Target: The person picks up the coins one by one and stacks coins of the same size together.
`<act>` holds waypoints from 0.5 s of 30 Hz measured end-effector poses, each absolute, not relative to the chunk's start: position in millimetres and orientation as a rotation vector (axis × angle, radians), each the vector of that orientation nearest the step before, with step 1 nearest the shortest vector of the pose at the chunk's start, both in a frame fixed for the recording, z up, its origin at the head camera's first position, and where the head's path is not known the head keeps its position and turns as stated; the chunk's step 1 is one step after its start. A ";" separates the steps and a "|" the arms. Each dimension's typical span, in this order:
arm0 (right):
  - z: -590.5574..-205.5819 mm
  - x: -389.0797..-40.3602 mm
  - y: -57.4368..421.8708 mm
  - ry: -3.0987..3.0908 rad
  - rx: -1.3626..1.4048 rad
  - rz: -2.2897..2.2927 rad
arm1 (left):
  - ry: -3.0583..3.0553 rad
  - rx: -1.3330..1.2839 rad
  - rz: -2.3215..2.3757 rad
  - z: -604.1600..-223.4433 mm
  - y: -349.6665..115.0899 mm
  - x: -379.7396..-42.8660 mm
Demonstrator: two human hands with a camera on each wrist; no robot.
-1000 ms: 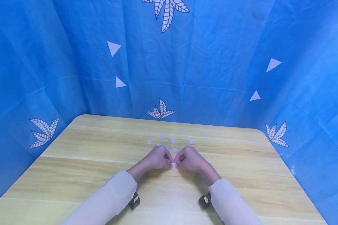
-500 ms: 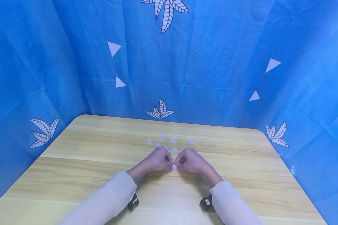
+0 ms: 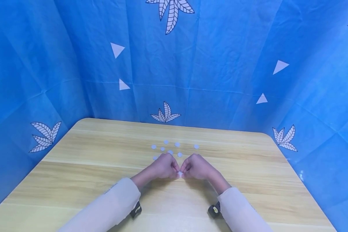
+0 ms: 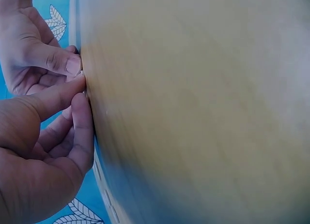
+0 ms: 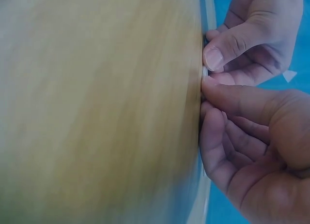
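Note:
In the head view, a small white disc (image 3: 180,174) sits low at the tabletop between my two hands. My left hand (image 3: 166,166) pinches its left side with thumb and curled fingers. From the other side my right hand (image 3: 198,167) pinches it the same way, the fingertips of both hands almost meeting. Most of the disc is hidden by the fingers; its thin pale edge (image 5: 205,72) shows in the right wrist view between the thumbs. Farther back, several similar white discs lie scattered flat, among them one (image 3: 179,155) just beyond the hands and another (image 3: 196,146) off to the right.
The wooden table (image 3: 90,148) has rounded far corners. A blue curtain (image 3: 220,64) with white leaf and triangle prints hangs around its back and sides. Dark wrist cameras (image 3: 214,211) sit beneath both pale sleeves, close over the wood.
Both hands have slid slightly toward me and a little to the right, with the pinched disc between them. More of the discs behind my left hand now show. The scattered discs stay put.

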State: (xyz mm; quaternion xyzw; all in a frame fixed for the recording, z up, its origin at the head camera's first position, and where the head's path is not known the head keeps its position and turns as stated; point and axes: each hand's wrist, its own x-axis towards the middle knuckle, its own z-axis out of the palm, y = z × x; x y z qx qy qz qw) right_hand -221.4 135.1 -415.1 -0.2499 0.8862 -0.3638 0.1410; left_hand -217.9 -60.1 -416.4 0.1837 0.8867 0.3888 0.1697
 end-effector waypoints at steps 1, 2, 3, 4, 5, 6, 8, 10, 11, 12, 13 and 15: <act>-415.2 -221.1 135.4 2.559 -0.725 -1.048 | 2.522 0.525 1.105 -416.3 -60.0 -217.4; -415.2 -220.6 135.7 2.559 -0.728 -1.046 | 2.525 0.528 1.102 -416.2 -59.8 -216.7; -415.2 -220.3 135.9 2.559 -0.729 -1.043 | 2.526 0.533 1.102 -416.1 -59.7 -216.1; -415.0 -219.8 136.3 2.558 -0.729 -1.041 | 2.527 0.536 1.100 -415.9 -59.4 -215.6; -414.9 -219.4 136.6 2.558 -0.729 -1.039 | 2.528 0.542 1.099 -416.0 -59.1 -215.1; -414.9 -219.1 136.9 2.558 -0.728 -1.036 | 2.528 0.543 1.098 -415.8 -58.8 -214.6; -415.2 -218.4 137.4 2.554 -0.730 -1.038 | 2.531 0.551 1.095 -415.3 -58.4 -213.2; -415.7 -217.9 138.0 2.550 -0.732 -1.040 | 2.533 0.555 1.090 -414.9 -57.9 -212.1; -416.0 -217.6 138.3 2.550 -0.734 -1.040 | 2.536 0.558 1.087 -414.9 -57.7 -211.6; -416.2 -217.1 138.7 2.549 -0.736 -1.040 | 2.535 0.560 1.086 -414.8 -57.4 -211.0; -416.3 -216.7 139.1 2.546 -0.738 -1.042 | 2.535 0.564 1.083 -415.0 -57.1 -210.6; -416.7 -215.8 140.3 2.544 -0.734 -1.038 | 2.531 0.571 1.084 -415.7 -56.2 -210.1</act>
